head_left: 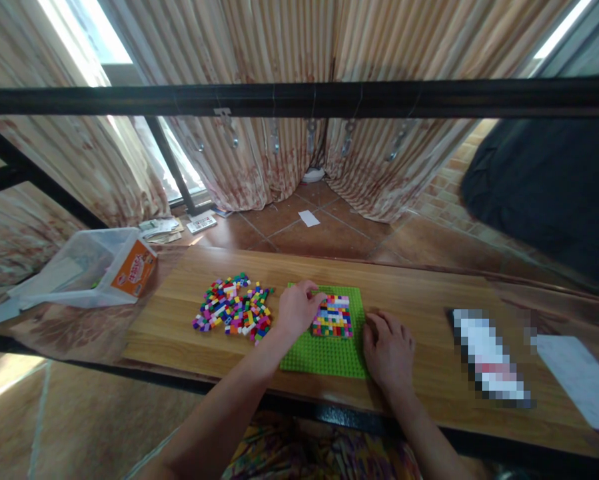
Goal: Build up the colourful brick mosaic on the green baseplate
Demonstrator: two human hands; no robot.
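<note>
A green studded baseplate point(324, 361) lies on the wooden board, with a block of multicoloured toy bricks point(336, 317) built on its upper part. My left hand point(298, 312) reaches over the plate's left side. Its thumb and fingers come together at the upper left corner of the brick block, and whatever is between them is hidden. My right hand point(390, 348) rests at the plate's right edge, fingers loosely bent and a little apart, holding nothing visible. Left of the plate spreads a pile of small loose bricks point(236, 308) in many colours.
A clear plastic bin point(92, 267) with an orange label stands at the far left. To the right lie a pixelated flat object point(492, 357) and a white sheet point(576, 380). A black metal bar point(279, 100) with hanging hooks crosses beyond the table point(179, 353), before curtains.
</note>
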